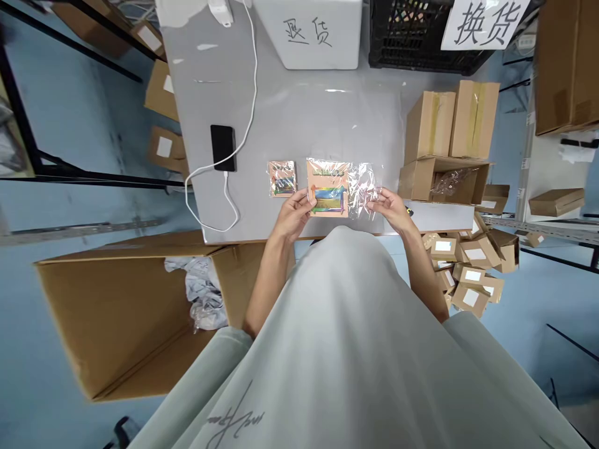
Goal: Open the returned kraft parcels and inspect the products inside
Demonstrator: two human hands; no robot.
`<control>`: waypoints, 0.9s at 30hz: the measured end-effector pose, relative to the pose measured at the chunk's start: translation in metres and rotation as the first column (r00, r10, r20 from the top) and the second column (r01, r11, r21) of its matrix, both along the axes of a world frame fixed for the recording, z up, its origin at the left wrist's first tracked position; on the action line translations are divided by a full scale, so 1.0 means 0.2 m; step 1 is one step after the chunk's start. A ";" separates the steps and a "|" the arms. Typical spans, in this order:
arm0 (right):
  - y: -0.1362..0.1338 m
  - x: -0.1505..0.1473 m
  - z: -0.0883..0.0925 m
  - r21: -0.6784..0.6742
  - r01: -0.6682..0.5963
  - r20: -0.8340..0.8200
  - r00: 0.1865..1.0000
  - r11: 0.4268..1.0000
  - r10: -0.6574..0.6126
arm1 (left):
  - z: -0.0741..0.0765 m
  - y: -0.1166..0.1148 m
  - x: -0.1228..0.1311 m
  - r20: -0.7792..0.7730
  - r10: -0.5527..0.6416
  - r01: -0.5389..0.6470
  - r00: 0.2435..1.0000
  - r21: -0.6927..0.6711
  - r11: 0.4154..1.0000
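Between my hands, near the table's front edge, is a flat orange packet [328,190] with a printed colourful picture, inside a clear plastic bag [363,190]. My left hand [294,214] pinches the packet's left side between thumb and fingers. The bag's loose, crinkled part stretches to the right, where my right hand [388,207] grips its edge with the fingertips. Just left of the packet lies a smaller wrapped orange packet [282,179], flat on the grey table [299,118], touched by neither hand.
A black phone [223,148] with a white cable [253,106] lies to the left. At the back stand a white bin [313,53] and a black crate [412,43]. Cardboard boxes [429,125] are stacked at right; a large open carton [126,324] stands below left.
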State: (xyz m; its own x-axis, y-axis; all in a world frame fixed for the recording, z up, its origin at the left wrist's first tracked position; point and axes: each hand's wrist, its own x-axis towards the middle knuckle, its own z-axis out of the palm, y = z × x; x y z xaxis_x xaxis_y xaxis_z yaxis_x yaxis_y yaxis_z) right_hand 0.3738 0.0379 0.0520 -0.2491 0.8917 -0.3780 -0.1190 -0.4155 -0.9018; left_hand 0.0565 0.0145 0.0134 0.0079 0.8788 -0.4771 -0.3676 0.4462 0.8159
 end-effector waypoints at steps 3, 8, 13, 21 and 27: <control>0.00 0.02 -0.01 -0.001 0.038 0.046 0.998 0.999 -0.038 | 0.01 0.00 0.01 0.001 -0.005 0.005 1.000 0.003 1.000; 0.02 0.01 -0.02 0.025 0.108 0.097 0.989 0.994 -0.110 | 0.04 0.00 0.03 0.016 -0.092 0.092 0.996 -0.019 0.996; 0.04 0.01 0.00 0.115 0.149 0.138 0.977 0.982 -0.164 | 0.02 0.01 0.06 -0.030 -0.038 0.037 0.999 -0.036 0.999; 0.03 0.01 -0.02 0.173 0.152 0.266 0.944 0.973 -0.195 | 0.03 0.05 0.06 -0.083 0.009 -0.012 0.997 -0.029 1.000; 0.00 -0.04 -0.03 0.200 0.287 0.249 0.910 0.937 -0.332 | 0.05 0.04 0.03 -0.029 -0.031 0.031 0.999 -0.004 1.000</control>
